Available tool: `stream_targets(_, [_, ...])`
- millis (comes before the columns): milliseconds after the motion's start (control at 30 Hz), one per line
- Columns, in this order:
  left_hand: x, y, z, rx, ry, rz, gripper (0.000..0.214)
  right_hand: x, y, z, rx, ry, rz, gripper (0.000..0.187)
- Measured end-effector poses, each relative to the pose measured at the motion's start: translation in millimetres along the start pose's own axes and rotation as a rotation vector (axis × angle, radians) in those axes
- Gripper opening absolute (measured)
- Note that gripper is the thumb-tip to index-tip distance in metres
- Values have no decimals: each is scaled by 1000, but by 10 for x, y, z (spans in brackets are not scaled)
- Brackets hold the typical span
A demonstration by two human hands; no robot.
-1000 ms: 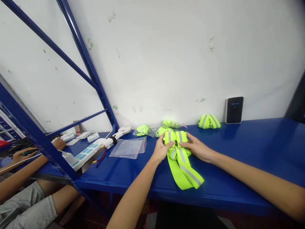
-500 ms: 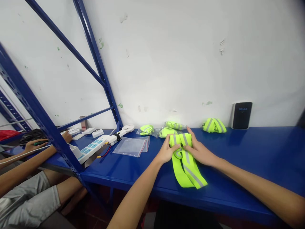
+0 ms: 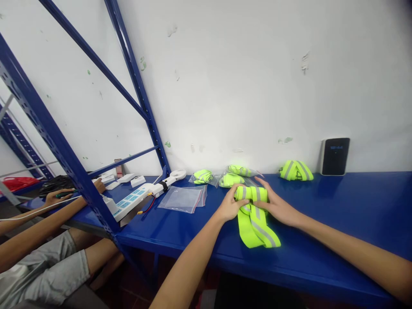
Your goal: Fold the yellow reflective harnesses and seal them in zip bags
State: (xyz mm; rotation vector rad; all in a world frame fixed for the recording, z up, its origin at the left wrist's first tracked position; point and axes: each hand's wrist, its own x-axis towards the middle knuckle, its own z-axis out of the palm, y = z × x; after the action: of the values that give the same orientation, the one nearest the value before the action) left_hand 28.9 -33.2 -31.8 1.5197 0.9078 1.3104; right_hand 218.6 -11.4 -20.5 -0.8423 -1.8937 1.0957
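A neon yellow reflective strap (image 3: 257, 229) with grey stripes is partly rolled or folded between my hands, its loose loop hanging down onto the blue table. My left hand (image 3: 232, 205) is closed on the left side of the bundle, thumb across its front. On the right side my right hand (image 3: 279, 204) grips it too, thumb pressed on the front and index finger stretched out behind. Just beyond my hands lie a bagged yellow strap (image 3: 231, 180) and another bagged strap (image 3: 240, 170). Fingers behind the bundle are hidden.
Flat zip bags (image 3: 182, 198), a bagged strap (image 3: 203, 176), a white fan (image 3: 177, 174) and a power strip (image 3: 137, 198) are left on the blue table (image 3: 354, 223). A rolled strap (image 3: 296, 170) and black-faced device (image 3: 335, 156) stand right. Beyond the blue rack post (image 3: 69, 146), a co-worker's arms (image 3: 58, 214).
The top of the strap bundle is folded over further, and the hanging loop looks shorter. Both hands still hold it. The whole view has shifted slightly.
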Motion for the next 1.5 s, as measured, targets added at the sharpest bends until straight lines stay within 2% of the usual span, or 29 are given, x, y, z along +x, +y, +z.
stream_targets(133, [23,30,-33,-39,27,8,42,-41,-130,38,384,-83,206,70])
stream_targets(233, [43,43,-46,-63,91,57,39,-75,-273,66,597,-155,300,59])
stream_targets(333, [58,41,-57,-31,128,87,37,-82,-355,74,653,-210,312,53])
stream_targets(433, [68,28,-65,10,137,83,33,-66,-341,71,687,-167,296,47])
stream_targets(533, [66,18,-63,-47,122,67,23,-56,-302,63,734,-135,318,43])
stream_targets(600, [53,26,-46,-92,115,70,13,-57,-280,60,734,-112,312,43])
stream_targets(667, [30,50,-16,-106,126,67,16,-56,-249,59,698,-96,271,45])
stream_targets(700, [17,66,1,-127,130,49,24,-53,-226,57,667,-86,235,46])
stream_targets(833, [-16,119,52,-332,90,-139,82,-31,-123,23,449,-51,61,57])
stream_targets(900, [-10,120,53,-386,94,-200,92,-24,-104,-4,337,-51,9,70])
stream_targets(1000, [16,100,33,-424,102,-185,79,-22,-138,-31,258,-53,-10,87])
stream_targets(1100, [36,86,13,-439,59,-156,62,-18,-183,-33,206,-70,-2,92])
stream_targets(1167, [37,87,5,-447,64,-135,62,-5,-179,-24,181,-63,11,93])
stream_targets(1233, [32,97,4,-447,90,-113,65,17,-146,-13,188,-43,32,89])
stream_targets(1367, [21,122,14,-428,99,-90,67,42,-73,8,222,-47,29,68])
stream_targets(1500, [27,106,0,-384,85,-29,67,-1,-104,21,255,-54,2,60])
